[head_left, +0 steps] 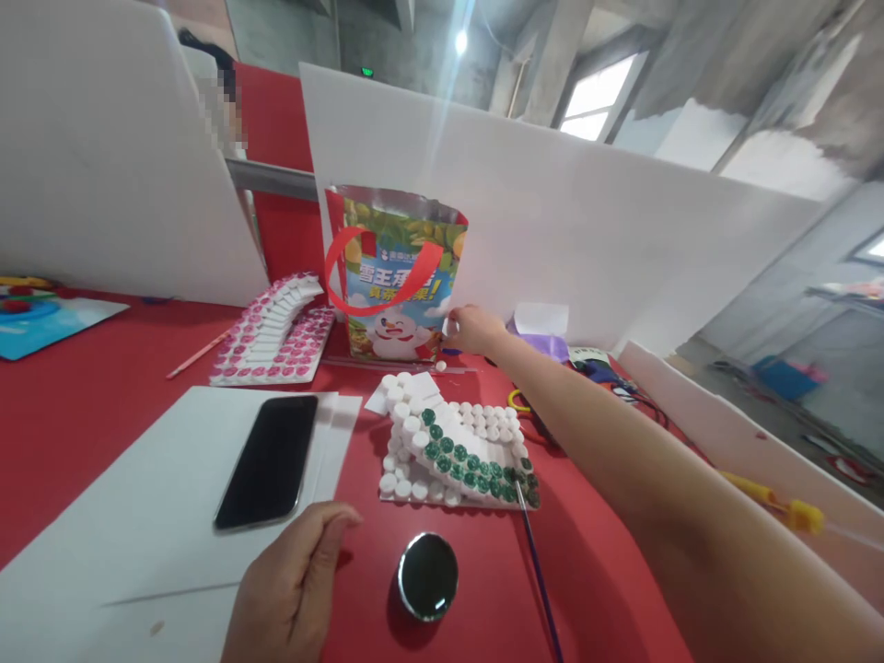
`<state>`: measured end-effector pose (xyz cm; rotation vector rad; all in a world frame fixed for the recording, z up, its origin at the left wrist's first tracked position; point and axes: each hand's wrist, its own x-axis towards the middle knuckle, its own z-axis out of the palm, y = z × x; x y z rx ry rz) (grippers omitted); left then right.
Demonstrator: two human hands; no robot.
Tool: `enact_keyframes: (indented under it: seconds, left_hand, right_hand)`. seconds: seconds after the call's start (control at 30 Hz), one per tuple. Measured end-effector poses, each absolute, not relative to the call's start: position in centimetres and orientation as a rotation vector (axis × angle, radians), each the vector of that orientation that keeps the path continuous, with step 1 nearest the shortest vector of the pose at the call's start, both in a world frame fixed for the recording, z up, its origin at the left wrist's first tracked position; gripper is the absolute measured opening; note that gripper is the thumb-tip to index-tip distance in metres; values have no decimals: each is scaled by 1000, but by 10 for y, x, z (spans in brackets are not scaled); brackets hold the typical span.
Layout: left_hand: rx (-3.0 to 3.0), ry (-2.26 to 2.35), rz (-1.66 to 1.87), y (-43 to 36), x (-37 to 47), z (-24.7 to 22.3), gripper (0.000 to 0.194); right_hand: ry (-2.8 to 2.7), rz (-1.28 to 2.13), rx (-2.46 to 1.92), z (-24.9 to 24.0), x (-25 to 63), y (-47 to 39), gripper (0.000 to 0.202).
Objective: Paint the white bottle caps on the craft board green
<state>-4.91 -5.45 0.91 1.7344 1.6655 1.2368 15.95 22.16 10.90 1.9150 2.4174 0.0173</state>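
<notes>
My right hand (475, 329) reaches across to the lower right side of a printed carry bag (397, 304) with red handles. Its fingers look pinched together at the bag's edge; what is between them is hidden. My left hand (294, 575) is closed in a loose fist near the front, nothing sticking out of it. Between my arms lies a board piece covered with small white round discs (407, 488), its curved raised strip partly painted green (470, 465). A purple-handled paintbrush (535, 562) rests its tip on the green discs. In front stands a small round pot of dark green liquid (428, 575).
A black phone (268, 460) lies on white sheets (152, 488) at left. Behind it stands a pink-dotted disc piece (266, 341), with a pink stick (197, 356) beside it. Yellow-handled scissors (517, 401) lie beneath my right forearm. White panels (587, 221) wall the red table.
</notes>
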Motion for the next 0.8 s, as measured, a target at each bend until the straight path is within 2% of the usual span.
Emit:
enact_keyframes:
  seconds: [0.23,0.43,0.57,0.63,0.73,0.8]
  left_hand:
    - [1818,1733,1213,-55,-52,-1,27]
    - [1728,1654,1163,-55,-50,0,33]
    - [1608,1559,1202,-58,-42,8,33]
    - [1542,1494,1218,-61,-37,12,35]
    - [1510,1367,1204,-64,-35,14,38]
    - [1527,1294,1158,-65,-36,13,43]
  right_hand:
    - [2430,9,1934,80,160,244,34]
    - [2523,102,2000,78,174,216,43]
    - [2613,171,1966,86,214,154,34]
    - [2728,343,1856,86,242,108,34]
    - [2882,534,1585,78,279,33,33]
    - [2943,585,1306,72,291,-10,41]
